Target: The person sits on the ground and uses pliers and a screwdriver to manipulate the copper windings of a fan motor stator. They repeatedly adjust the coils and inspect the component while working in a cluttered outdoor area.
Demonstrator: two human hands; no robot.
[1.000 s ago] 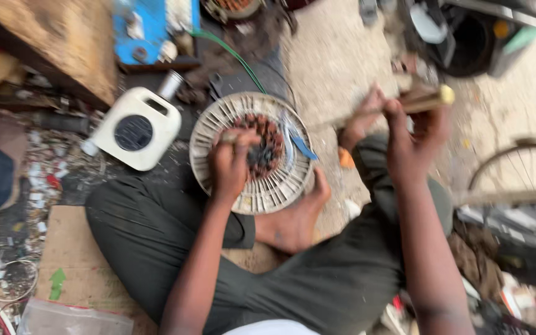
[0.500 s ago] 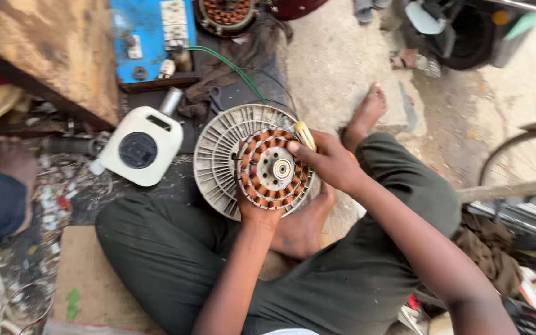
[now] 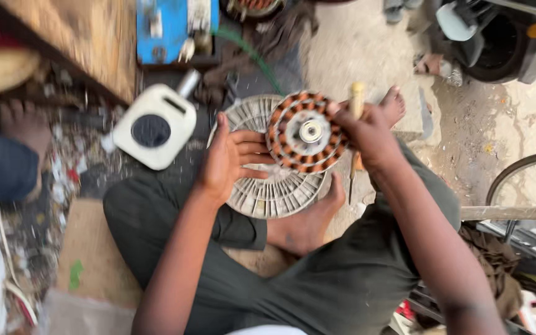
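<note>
The copper-wound stator (image 3: 306,132), a round ring of orange coils with a bright metal hub at its centre, is held up in front of the seated person, face towards the camera and just above the pale ribbed rotor disc (image 3: 268,186), which lies flat on the ground between the bare feet. Taking the stator as the landmark, the left hand (image 3: 227,158) sits at its left edge, fingers stretched sideways so that the tips touch the rim of the coils; this grip is spread rather than closed, steadying more than clamping. The right hand (image 3: 367,127) is at the stator's right edge and looks the nearer of the two to its upper rim. Its grip is curled shut around a slim wooden-handled tool (image 3: 357,99), whose pale handle stands up above the knuckles; the tool's long axis runs roughly upright, and a thin shaft seems to carry on below the hand, though blur makes that hard to settle. Whether the right fingers also pinch the stator rim cannot be told. Left of the stator and well apart from it lies a white boxy casing (image 3: 154,127) with a dark round opening; above it, further off, stands a blue box (image 3: 175,28)
</note>
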